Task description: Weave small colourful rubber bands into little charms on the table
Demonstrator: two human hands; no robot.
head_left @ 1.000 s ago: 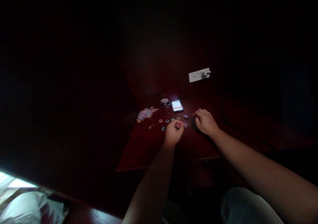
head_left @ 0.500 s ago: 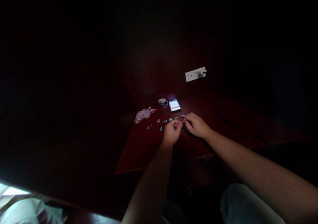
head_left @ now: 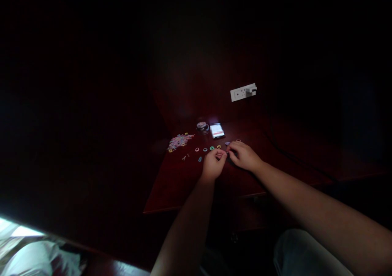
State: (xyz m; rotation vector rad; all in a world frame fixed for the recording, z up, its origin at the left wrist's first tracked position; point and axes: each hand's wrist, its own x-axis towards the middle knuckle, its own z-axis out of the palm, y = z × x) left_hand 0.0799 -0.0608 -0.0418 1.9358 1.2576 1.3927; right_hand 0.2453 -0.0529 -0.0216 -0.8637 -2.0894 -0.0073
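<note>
My left hand (head_left: 213,163) is closed in a pinch over the table, with its fingertips almost meeting those of my right hand (head_left: 243,155). My right hand's thumb and forefinger are also pinched. What lies between the fingertips is too small and dark to make out. Just beyond the hands runs a row of small rings that look like hair ties: pink (head_left: 197,150), blue (head_left: 205,150), green (head_left: 212,148) and yellow (head_left: 219,147). A purple piece (head_left: 227,143) is partly covered by my right hand. Small blue pieces (head_left: 199,159) lie left of my left hand, with beige pieces (head_left: 184,158) farther left.
A heap of small, multicoloured pieces and rings (head_left: 180,141) lies at the table's left. Behind stand a round clear container (head_left: 202,126) and a lit phone (head_left: 217,130). A white socket panel (head_left: 243,92) with a plug is on the wall. A dark cable crosses the right side.
My right hand has moved left to my left hand, and its fingers have closed at the left fingertips. Purple bits seen there before are now mostly hidden. My left hand has hardly moved.
</note>
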